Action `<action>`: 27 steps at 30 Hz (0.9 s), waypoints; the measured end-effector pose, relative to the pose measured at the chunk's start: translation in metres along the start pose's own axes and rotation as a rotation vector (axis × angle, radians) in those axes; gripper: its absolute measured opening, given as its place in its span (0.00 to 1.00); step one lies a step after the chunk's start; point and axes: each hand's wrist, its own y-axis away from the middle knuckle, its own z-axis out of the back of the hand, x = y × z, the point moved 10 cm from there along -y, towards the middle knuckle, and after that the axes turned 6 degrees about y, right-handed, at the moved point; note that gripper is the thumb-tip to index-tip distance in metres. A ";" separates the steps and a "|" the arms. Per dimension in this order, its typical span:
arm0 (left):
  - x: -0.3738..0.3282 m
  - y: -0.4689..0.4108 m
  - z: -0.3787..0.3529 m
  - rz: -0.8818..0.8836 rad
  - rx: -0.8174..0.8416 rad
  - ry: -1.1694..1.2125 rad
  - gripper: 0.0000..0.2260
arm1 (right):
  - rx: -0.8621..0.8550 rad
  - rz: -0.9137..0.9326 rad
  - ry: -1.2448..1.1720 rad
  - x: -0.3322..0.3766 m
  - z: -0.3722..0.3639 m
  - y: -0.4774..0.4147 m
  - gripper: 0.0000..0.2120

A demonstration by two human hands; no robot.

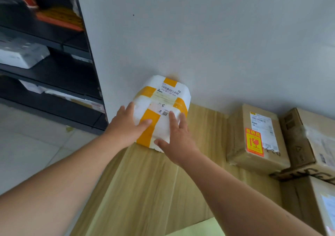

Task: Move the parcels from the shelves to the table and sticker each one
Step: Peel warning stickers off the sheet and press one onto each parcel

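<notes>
1. The white soft-wrapped parcel (pixel 163 108), crossed by yellow tape bands, lay flat on the far left corner of the light wooden table (pixel 145 181). Its far edge met the grey wall (pixel 199 36). A barcode label and a handwritten "1-8" showed on its top.
2. The left hand (pixel 126 127) rested against the parcel's left side. Its fingers were straight and slightly spread along that edge, and its thumb lay across the top on a yellow band. It clasped nothing.
3. The right hand (pixel 178 139) lay on the parcel's near right part, with its fingers straight and fanned over the top and its thumb at the near edge. It pressed rather than gripped.
4. Right of the parcel and well apart from it stood a brown cardboard box (pixel 253 139) bearing an orange-red fragile sticker and a white label.
5. Further right of the parcel, a second, larger cardboard box (pixel 306 136) touched the first.
6. Left of the parcel stood black metal shelves (pixel 59 54), holding blurred white bagged packages (pixel 21 56).
7. Nearer than the parcel, a pale green sheet (pixel 199 228) lay at the picture's bottom edge.
</notes>
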 end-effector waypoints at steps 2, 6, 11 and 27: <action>-0.004 0.004 -0.002 -0.019 -0.012 0.055 0.35 | -0.001 -0.015 -0.033 -0.002 -0.001 0.001 0.43; -0.016 0.023 -0.006 -0.063 -0.051 0.013 0.34 | 0.000 -0.025 -0.069 -0.009 0.001 0.013 0.42; -0.033 0.070 -0.008 -0.118 -0.076 0.018 0.36 | -0.021 -0.011 -0.046 -0.020 0.017 0.056 0.41; -0.108 0.376 -0.036 -0.273 -0.161 0.093 0.41 | -0.169 0.007 -0.049 -0.076 0.053 0.373 0.41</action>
